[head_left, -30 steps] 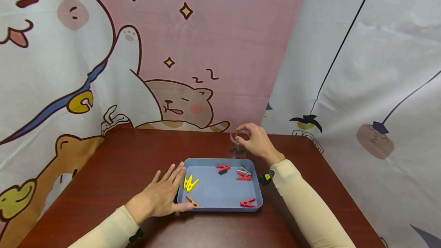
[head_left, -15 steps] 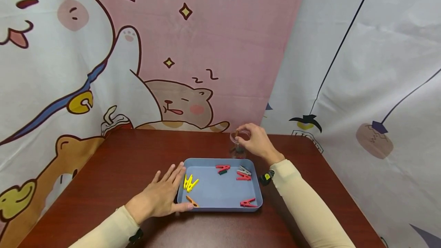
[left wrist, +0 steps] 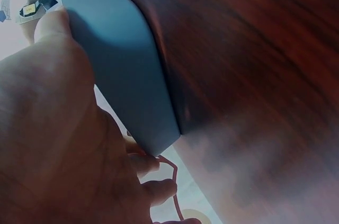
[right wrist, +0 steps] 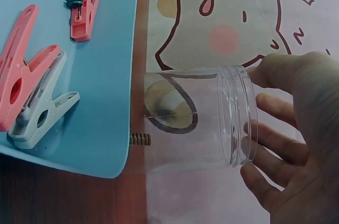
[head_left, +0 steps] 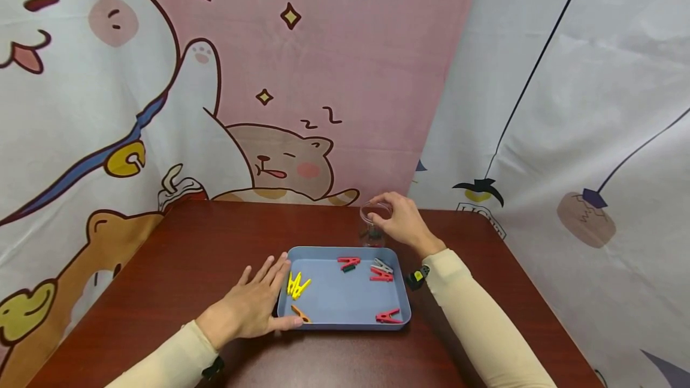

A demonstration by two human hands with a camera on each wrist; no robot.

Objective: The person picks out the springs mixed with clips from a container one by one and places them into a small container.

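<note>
A clear plastic jar [head_left: 372,237] stands behind the blue tray [head_left: 339,304], with small dark pieces low inside it. My right hand [head_left: 400,220] is over the jar's mouth, fingers loosely bent at the rim and nothing seen between them. In the right wrist view a brown spring [right wrist: 140,139] shows low at the jar's bottom end, partly behind the tray wall. My left hand [head_left: 250,304] rests along the tray's left side with fingers spread, thumb on the front rim. Inside the tray lie a green spring [head_left: 349,269] and a red clothespin [head_left: 381,275] beside a grey clothespin [head_left: 384,266].
Yellow clothespins [head_left: 297,286] lie at the tray's left, with an orange clothespin [head_left: 300,314] near its front left corner. Another red clothespin [head_left: 388,317] is at the front right. Behind the brown table [head_left: 226,232] hangs a printed cloth [head_left: 356,64].
The brownish piece pinched in my right fingertips earlier is gone from them; the fingers have let go over the jar. My left hand and the tray stay put.
</note>
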